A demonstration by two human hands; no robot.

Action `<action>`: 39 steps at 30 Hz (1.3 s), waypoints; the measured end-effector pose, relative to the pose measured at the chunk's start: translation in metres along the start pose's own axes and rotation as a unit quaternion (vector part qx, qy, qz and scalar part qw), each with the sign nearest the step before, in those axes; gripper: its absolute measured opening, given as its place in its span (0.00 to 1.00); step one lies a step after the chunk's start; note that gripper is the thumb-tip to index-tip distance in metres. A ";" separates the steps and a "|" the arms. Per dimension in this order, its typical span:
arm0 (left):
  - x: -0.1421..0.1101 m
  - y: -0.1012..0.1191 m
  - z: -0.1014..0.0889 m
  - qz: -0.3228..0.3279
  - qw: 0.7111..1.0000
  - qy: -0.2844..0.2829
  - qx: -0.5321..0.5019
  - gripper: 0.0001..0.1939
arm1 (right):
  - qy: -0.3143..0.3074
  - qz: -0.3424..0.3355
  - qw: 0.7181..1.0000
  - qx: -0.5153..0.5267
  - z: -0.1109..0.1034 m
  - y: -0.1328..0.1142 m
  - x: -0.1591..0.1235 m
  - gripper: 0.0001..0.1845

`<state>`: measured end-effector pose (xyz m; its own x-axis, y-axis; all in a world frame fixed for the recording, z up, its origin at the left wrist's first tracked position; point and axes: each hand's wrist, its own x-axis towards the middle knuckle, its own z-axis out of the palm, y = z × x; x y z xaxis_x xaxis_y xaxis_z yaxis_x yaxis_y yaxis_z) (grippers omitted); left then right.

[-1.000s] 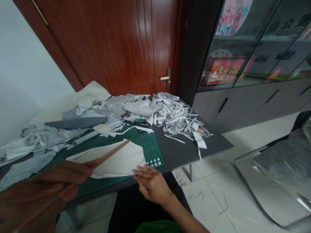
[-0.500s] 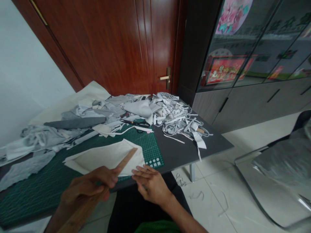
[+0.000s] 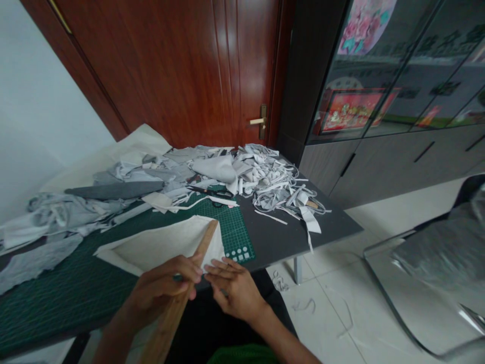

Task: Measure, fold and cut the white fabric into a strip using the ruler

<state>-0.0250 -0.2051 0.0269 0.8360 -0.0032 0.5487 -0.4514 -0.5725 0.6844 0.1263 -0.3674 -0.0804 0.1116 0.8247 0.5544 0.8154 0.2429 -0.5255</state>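
My left hand (image 3: 170, 283) is closed round a long flat wooden stick (image 3: 206, 241), shaped like a ruler; I can make out no markings on it. Its far end lies over the right part of a cream piece of cloth (image 3: 162, 242), and its near end runs down out of the picture. My right hand (image 3: 237, 288) rests with fingers stretched on the cloth's near right edge, just right of the stick. Under the cloth is a green cutting mat (image 3: 237, 227) with a grid. Black-handled scissors (image 3: 210, 191) lie beyond the cloth, partly among scraps.
A heap of grey and white cloth strips (image 3: 265, 177) covers the back of the dark table (image 3: 273, 237). More crumpled cloth (image 3: 68, 215) lies at the left. A wooden door (image 3: 170, 76) stands behind, a cabinet (image 3: 379, 162) at the right, and a chair (image 3: 409, 308) nearer me.
My left hand has moved right, towards my right hand, and the stick has swung steeper, its far end slightly farther up the cloth. My right hand stays about where it was.
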 end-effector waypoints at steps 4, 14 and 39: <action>0.012 -0.013 0.010 -0.054 0.997 -0.013 0.060 0.08 | -0.001 -0.001 1.000 -0.002 0.000 0.001 0.000 0.19; -0.023 0.034 0.010 -0.066 0.997 0.019 0.036 0.11 | -0.004 0.004 1.000 -0.014 0.002 0.002 -0.001 0.18; -0.010 -0.026 0.025 0.061 0.993 0.057 0.085 0.09 | -0.014 0.008 1.000 -0.012 -0.001 -0.001 0.001 0.19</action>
<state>-0.0136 -0.2110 -0.0084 0.7324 0.0066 0.6809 -0.4808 -0.7031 0.5239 0.1268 -0.3676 -0.0788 0.1085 0.8427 0.5274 0.8267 0.2182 -0.5187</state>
